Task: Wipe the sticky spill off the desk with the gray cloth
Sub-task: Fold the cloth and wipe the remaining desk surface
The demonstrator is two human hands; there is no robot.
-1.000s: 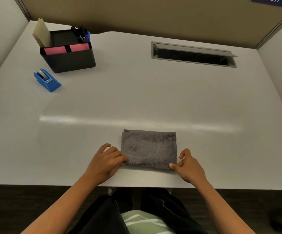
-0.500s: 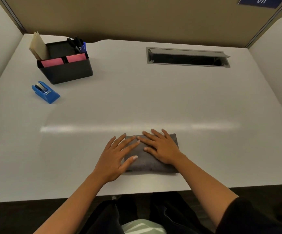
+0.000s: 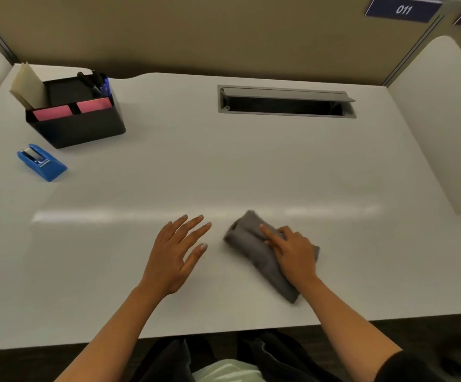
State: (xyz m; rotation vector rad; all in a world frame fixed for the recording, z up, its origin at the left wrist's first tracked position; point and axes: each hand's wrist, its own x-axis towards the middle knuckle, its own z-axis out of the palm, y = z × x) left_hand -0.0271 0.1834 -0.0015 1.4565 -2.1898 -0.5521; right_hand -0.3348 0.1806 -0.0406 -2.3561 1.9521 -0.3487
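Note:
The folded gray cloth (image 3: 254,252) lies skewed on the white desk (image 3: 224,166), near the front edge and right of centre. My right hand (image 3: 292,252) lies flat on top of the cloth, fingers pointing up-left, pressing it to the desk. My left hand (image 3: 177,249) rests on the bare desk to the left of the cloth, fingers spread, holding nothing and not touching the cloth. No spill shows on the surface; only a pale band of glare runs across it.
A black desk organiser (image 3: 75,111) with pens, pink notes and paper stands at the back left. A blue tape dispenser (image 3: 40,162) lies in front of it. A grey cable slot (image 3: 286,102) opens at the back centre. Partition walls enclose three sides.
My right hand has slid the cloth to the right and turned it diagonal. My left hand has come off the cloth and now lies on the bare desk.

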